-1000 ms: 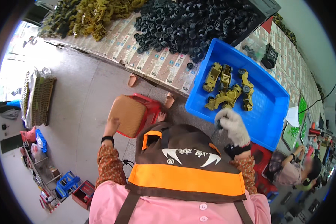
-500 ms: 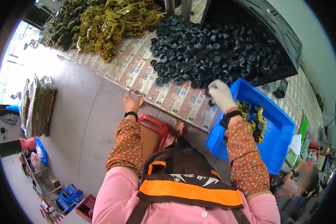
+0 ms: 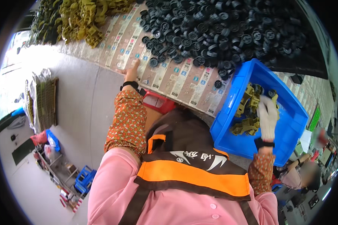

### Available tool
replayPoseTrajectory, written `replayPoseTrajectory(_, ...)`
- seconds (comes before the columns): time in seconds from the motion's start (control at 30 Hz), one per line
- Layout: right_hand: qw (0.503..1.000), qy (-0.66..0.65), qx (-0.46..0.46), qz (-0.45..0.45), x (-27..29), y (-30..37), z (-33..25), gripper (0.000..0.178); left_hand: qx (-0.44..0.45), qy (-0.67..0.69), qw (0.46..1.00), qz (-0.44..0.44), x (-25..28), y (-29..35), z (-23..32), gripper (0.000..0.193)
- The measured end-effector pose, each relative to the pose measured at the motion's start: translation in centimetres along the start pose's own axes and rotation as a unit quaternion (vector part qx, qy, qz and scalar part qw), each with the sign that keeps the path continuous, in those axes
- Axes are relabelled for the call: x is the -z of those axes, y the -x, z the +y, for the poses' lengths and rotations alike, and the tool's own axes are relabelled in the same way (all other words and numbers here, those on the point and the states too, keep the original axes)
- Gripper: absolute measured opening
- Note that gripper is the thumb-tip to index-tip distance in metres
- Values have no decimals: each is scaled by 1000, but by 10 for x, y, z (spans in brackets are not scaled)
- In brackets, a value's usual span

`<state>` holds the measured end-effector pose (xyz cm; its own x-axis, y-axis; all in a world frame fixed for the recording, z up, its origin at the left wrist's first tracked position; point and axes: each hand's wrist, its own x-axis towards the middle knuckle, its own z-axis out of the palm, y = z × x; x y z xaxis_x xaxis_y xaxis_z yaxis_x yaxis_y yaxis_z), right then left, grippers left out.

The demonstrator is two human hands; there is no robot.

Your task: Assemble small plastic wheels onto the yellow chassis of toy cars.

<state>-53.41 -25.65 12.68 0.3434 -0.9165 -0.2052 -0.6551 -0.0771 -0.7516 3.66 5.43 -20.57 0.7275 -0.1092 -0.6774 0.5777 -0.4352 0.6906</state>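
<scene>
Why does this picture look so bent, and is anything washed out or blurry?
Head view throughout: a wide fisheye lens bends edges toward the black rim; glare bleaches the upper left; the black wheels look fairly crisp; a co-worker's head is blurred.

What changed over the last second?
Gloved right hand went from the near side of the blue bin to the wheel pile, then over the olive toy vehicles in the bin; its grip is unclear. Left hand moved forward from above the stool to the table edge. Unchanged: bin beside the pile, vehicles inside.
</scene>
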Motion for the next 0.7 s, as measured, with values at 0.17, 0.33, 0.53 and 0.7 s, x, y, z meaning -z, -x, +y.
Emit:
replayPoseTrajectory(0.17,982,181,-28,37,35,64,72,21,35,-21,994,-99,-18,22,30,89)
replayPoseTrajectory(0.33,984,167,1,68,39,72,71,24,98,-30,986,-132,17,49,53,71)
replayPoseTrajectory(0.53,971,228,-63,13,36,84,39,43,172,-37,980,-98,7,64,66,69)
replayPoseTrajectory(0.7,870,484,81,-51,19,82,14,62,116,-153,976,-99,-2,60,62,109)
